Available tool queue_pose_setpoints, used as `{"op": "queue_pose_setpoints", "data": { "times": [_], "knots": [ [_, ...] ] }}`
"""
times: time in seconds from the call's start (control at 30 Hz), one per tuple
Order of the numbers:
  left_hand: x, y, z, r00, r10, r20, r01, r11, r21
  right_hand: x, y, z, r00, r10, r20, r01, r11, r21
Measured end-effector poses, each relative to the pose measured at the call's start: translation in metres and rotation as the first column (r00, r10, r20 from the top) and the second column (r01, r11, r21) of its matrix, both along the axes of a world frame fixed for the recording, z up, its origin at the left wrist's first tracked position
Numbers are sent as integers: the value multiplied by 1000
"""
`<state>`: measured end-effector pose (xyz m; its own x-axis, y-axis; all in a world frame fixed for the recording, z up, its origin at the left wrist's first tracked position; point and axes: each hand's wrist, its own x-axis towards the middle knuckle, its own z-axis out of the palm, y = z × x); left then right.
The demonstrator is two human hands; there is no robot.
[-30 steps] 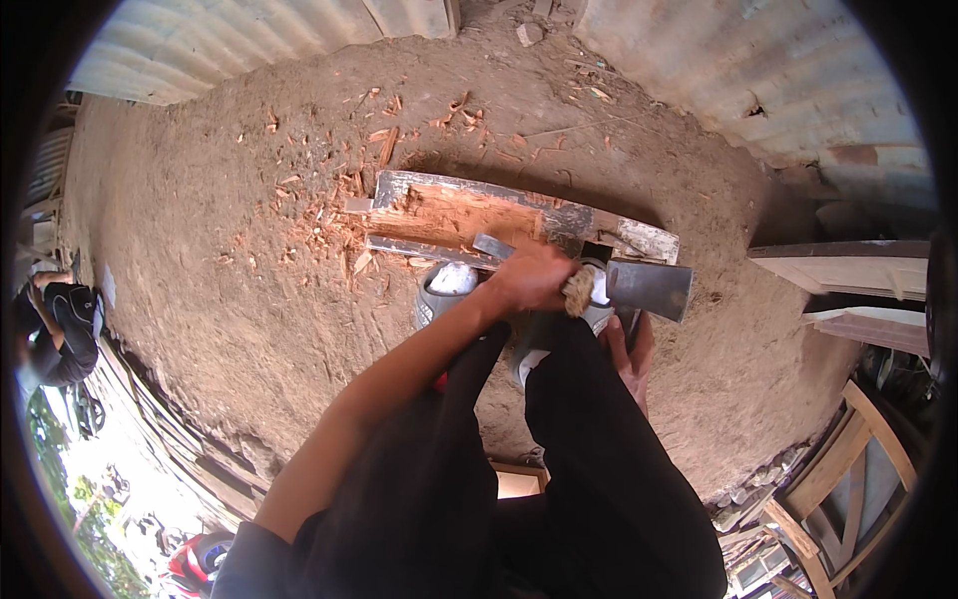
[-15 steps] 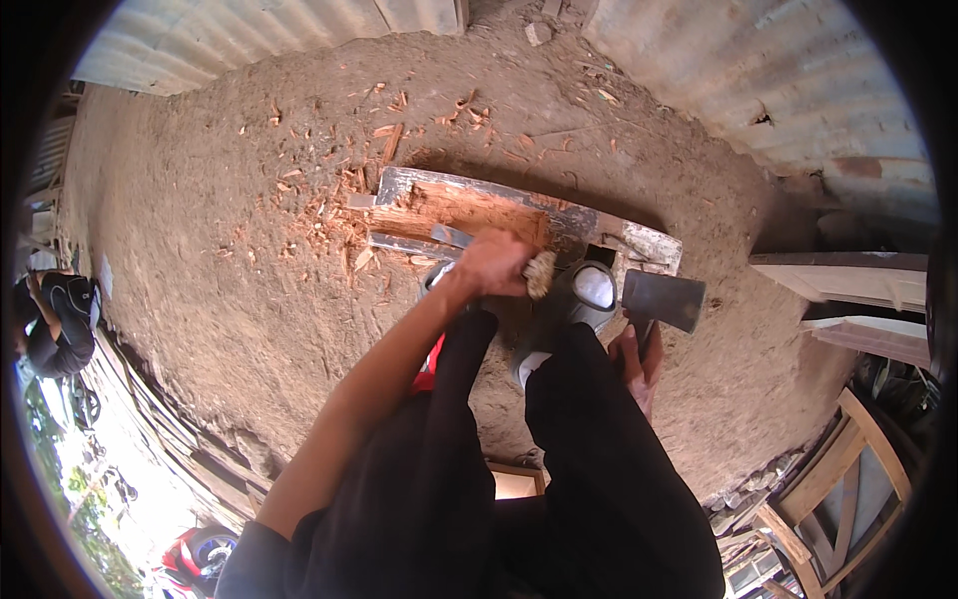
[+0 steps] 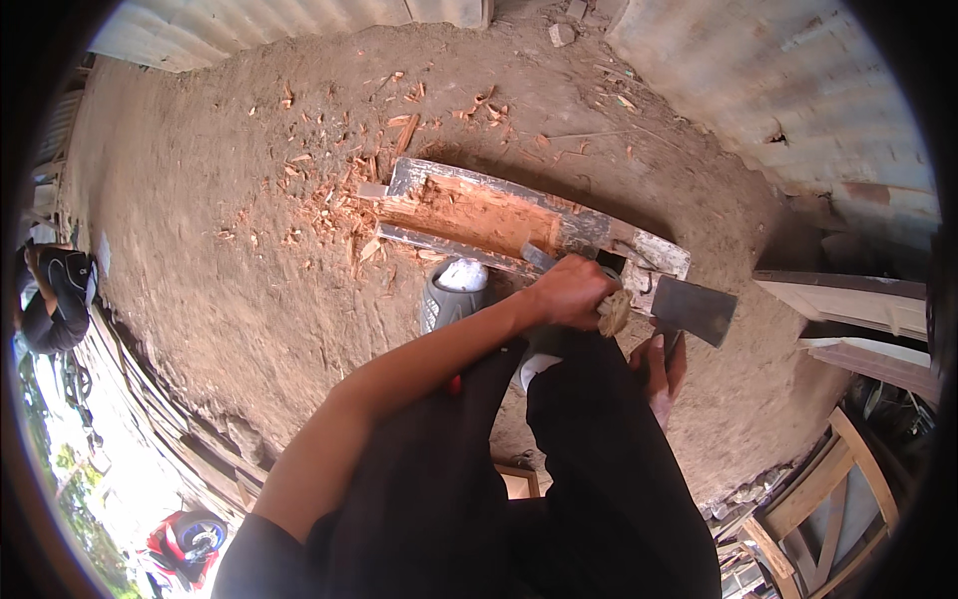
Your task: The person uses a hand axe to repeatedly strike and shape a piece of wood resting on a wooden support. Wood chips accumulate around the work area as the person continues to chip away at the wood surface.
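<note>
A hollowed timber block [image 3: 479, 212] lies on the dirt beyond my feet, its reddish inside bare and its outer faces dark and weathered. My left hand [image 3: 574, 293] is closed round a chisel [image 3: 537, 257]; the flat blade points up and left over the block's near edge, and the frayed butt [image 3: 615, 312] of its handle sticks out on the right. Farther right, my right hand [image 3: 661, 367] grips the short handle of a mallet [image 3: 696, 310] with a dark rectangular head. That head is beside the block's right end, apart from the chisel.
My left shoe [image 3: 454, 299] rests by the block's near side. Wood chips [image 3: 339, 210] litter the ground at its left. Corrugated metal sheets [image 3: 788, 110] stand at the back. Wooden frames [image 3: 838, 489] lean at the right. Another person [image 3: 60, 299] is at the far left.
My left hand has moved right with the chisel, from the middle of the block toward its right end. The mallet has shifted slightly right and down. More of the hollow shows.
</note>
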<state>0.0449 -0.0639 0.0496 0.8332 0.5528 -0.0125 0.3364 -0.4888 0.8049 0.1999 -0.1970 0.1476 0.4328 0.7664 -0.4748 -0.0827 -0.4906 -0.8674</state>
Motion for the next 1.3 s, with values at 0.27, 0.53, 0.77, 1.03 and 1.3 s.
{"op": "queue_pose_setpoints", "data": {
  "times": [0.27,0.53,0.77,1.03,1.3],
  "knots": [
    [1,11,4,979,193,-58,-198,977,-81,4,7,17,998,-5,-66,5,1000,-12],
    [0,12,5,978,183,-99,-193,976,-103,3,8,19,995,-34,-94,32,999,-16],
    [8,16,3,978,153,-144,-171,978,-119,-2,11,25,998,-57,3,57,998,-18],
    [14,28,-2,971,160,-180,-195,961,-195,11,-5,-3,981,168,100,-170,985,9],
    [14,19,3,961,123,-246,-167,972,-166,1,8,16,1000,11,2,-11,1000,-17]
  ]
}}
